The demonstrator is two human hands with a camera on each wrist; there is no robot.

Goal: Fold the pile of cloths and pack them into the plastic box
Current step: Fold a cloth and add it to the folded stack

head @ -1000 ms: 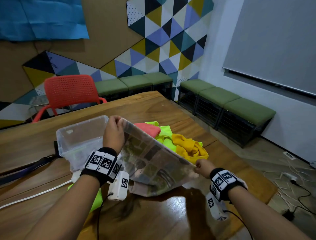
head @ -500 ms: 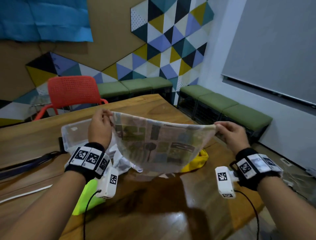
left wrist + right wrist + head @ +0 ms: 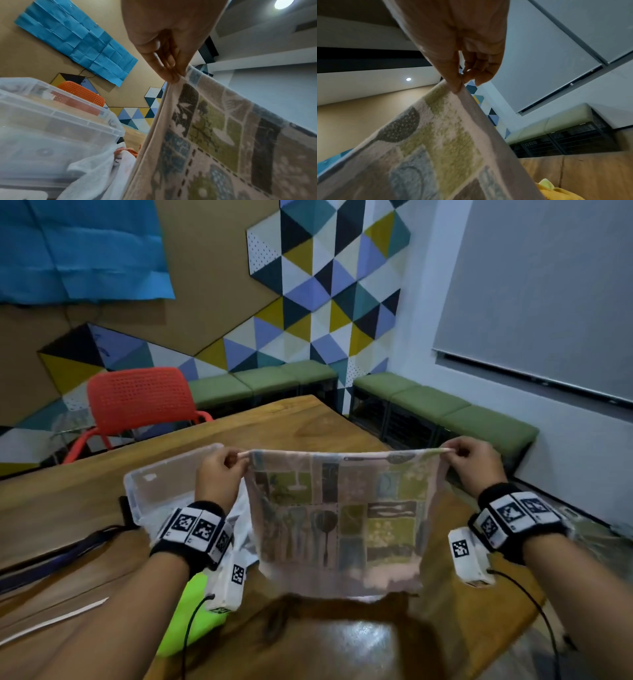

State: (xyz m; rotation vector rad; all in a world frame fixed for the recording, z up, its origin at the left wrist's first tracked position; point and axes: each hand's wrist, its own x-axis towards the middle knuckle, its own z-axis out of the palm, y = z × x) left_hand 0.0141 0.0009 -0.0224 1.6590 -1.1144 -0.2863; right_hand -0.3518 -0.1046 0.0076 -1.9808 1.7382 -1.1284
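Two hands hold a patterned cloth [image 3: 342, 518] stretched flat in the air above the wooden table [image 3: 308, 426]: the left hand [image 3: 219, 474] pinches its top left corner and the right hand [image 3: 474, 465] pinches its top right corner. The clear plastic box [image 3: 150, 484] sits on the table just behind the left hand, a white cloth [image 3: 245, 529] lies crumpled beside it, and a neon green cloth [image 3: 186, 614] lies under the left wrist.

Patterned cloth [image 3: 339, 518] hides pile behind; plastic box [image 3: 161, 474] partly behind left hand [image 3: 219, 474].
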